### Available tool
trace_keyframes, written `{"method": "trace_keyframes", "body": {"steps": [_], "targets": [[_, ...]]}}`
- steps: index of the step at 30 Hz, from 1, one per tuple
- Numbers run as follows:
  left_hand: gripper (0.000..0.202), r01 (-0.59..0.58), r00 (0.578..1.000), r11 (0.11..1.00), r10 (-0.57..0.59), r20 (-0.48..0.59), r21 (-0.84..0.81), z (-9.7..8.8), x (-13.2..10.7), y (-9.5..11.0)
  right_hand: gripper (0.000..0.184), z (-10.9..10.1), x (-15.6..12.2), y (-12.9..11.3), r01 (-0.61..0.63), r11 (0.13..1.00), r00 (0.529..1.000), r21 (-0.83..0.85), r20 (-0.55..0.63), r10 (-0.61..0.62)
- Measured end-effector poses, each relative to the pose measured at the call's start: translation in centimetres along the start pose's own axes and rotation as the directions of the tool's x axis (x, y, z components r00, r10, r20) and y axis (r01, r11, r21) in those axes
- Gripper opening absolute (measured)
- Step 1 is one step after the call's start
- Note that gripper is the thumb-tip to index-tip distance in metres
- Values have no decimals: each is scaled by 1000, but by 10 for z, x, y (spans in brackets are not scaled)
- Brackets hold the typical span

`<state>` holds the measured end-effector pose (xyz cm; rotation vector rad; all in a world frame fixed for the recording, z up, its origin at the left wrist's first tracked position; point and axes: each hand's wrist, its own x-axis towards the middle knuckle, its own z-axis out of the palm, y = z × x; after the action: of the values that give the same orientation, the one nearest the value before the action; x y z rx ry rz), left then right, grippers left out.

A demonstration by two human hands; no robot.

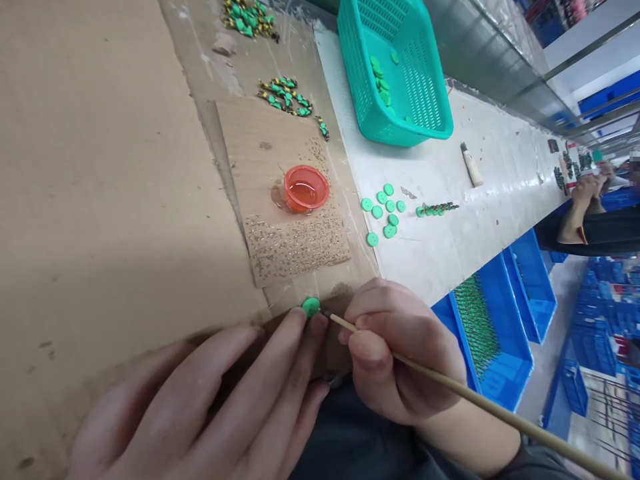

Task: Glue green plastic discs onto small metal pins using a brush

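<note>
My left hand lies over the cardboard edge and pinches a small green round piece between its fingertips. My right hand is closed round a long thin wooden stick, whose tip touches the green piece. A red cap holding liquid sits on a cardboard pad just beyond. Several loose green round pieces lie on the white table to the right of the pad.
A teal basket with green pieces stands at the back. Finished green and yellow parts lie in piles on the cardboard. A small tube lies on the white table. Blue bins sit below. Another person's hands work at far right.
</note>
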<state>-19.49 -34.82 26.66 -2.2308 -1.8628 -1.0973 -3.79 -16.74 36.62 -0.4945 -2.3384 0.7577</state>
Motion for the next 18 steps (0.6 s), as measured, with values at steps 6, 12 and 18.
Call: {"method": "trace_keyframes", "body": {"steps": [6, 12, 18], "targets": [[53, -113, 994, 992, 113, -1, 49, 2, -3, -6, 16, 0, 0, 1, -3, 1000, 1000, 12, 14, 3], [53, -93, 996, 995, 93, -6, 43, 3, -3, -5, 13, 5, 0, 2, 8, 1000, 1000, 5, -15, -8], [54, -110, 994, 992, 110, 5, 58, 1, -3, -4, 10, 8, -2, 10, 119, 991, 990, 60, -87, -114]]}}
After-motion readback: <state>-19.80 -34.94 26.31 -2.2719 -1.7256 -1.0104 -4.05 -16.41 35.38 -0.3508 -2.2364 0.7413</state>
